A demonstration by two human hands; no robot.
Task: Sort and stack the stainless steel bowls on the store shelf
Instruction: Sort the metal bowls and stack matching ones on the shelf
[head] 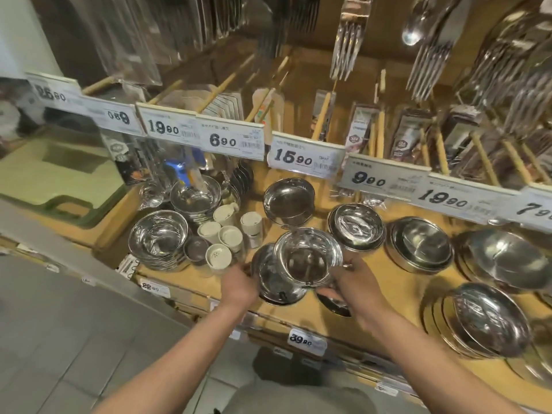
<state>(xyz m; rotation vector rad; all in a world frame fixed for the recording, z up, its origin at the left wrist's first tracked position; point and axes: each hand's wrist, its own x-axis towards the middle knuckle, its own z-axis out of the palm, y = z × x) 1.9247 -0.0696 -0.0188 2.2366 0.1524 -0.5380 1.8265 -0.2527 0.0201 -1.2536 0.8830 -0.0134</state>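
A shiny steel bowl [307, 256] lies tilted on top of a wider steel bowl [268, 279] near the front edge of the wooden shelf [388, 297]. My left hand [239, 283] grips the left rim of the lower bowl. My right hand [355, 279] holds the right side of the upper bowl, fingers curled at its rim. Another bowl [336, 304] lies partly hidden under my right hand. More bowl stacks stand behind at centre [288, 201] and to the right [357, 225].
Bowl stacks sit at left [158, 237] and right [421, 245], [490, 318]. Several beige-capped shakers [227, 234] stand left of my hands. Price tags [304, 158] line the upper rail, and packaged forks [346, 40] hang above. A green tray [53, 177] fills the far left.
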